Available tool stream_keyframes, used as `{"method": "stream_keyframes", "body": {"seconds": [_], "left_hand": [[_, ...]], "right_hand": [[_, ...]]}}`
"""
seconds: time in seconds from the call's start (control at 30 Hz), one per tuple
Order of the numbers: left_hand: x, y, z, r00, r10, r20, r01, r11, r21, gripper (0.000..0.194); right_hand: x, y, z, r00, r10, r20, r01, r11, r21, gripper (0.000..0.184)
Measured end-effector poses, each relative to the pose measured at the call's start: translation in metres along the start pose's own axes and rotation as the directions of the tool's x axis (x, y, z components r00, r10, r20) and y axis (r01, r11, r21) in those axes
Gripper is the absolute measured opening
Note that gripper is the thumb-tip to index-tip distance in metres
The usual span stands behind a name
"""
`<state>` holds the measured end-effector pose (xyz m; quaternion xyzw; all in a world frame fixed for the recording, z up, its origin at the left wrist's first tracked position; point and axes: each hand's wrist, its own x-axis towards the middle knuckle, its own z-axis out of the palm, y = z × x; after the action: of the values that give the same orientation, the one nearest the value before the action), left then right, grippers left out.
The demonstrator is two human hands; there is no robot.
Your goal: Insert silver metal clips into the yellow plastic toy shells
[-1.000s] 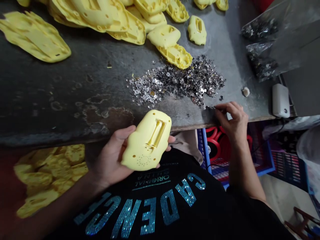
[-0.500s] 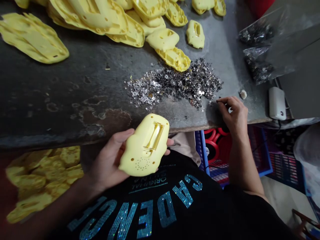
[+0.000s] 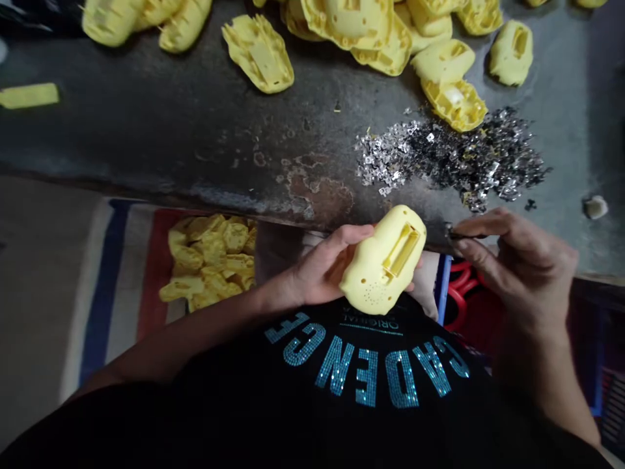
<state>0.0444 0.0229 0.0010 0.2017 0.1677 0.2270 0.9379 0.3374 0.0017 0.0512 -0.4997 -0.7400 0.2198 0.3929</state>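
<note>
My left hand (image 3: 325, 264) is closed round a yellow plastic shell (image 3: 383, 260), thumb on its left edge. The shell's outer side faces up, with an oblong battery slot, small screw holes and a ring of speaker holes. To its right, my right hand (image 3: 517, 260) pinches a small metal clip (image 3: 449, 230) between thumb and fingertips, apart from the shell. Beyond both hands a pile of small shiny metal clips (image 3: 449, 156) lies on the dark worktable (image 3: 170, 130).
More yellow shells (image 3: 351, 26) are heaped along the back of the table. A striped sack (image 3: 161, 260) on the left below the edge holds yellow parts (image 3: 215, 260). A blue crate (image 3: 443, 290) with red rings stands under the table. A whitish lump (image 3: 596, 207) lies far right.
The view has swung left. My right hand has come away from the clip pile towards the shell with a metal clip in its pinch. The left hand still holds the shell.
</note>
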Motion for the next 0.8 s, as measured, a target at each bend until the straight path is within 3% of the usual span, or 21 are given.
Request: {"method": "stream_keyframes", "body": {"seconds": [0.1, 0.33, 0.6, 0.8], "left_hand": [[-0.003, 0.001, 0.004, 0.999, 0.017, 0.029, -0.017, 1.0, 0.012, 0.103], [-0.009, 0.003, 0.012, 0.999, 0.027, -0.025, -0.027, 1.0, 0.004, 0.086], [-0.011, 0.0, 0.017, 0.992, 0.034, -0.125, -0.031, 0.999, 0.032, 0.079], [-0.011, 0.0, 0.02, 0.989, 0.042, -0.14, -0.035, 0.998, 0.055, 0.076]], "right_hand": [[0.015, -0.02, 0.014, 0.976, -0.208, 0.068, 0.204, 0.977, 0.067, 0.03], [0.026, -0.031, 0.016, 0.912, -0.365, 0.185, 0.394, 0.906, -0.156, 0.034], [0.023, -0.041, 0.015, 0.869, -0.419, 0.263, 0.491, 0.797, -0.352, 0.036], [0.015, -0.038, 0.015, 0.905, -0.355, 0.236, 0.416, 0.857, -0.305, 0.036]]}}
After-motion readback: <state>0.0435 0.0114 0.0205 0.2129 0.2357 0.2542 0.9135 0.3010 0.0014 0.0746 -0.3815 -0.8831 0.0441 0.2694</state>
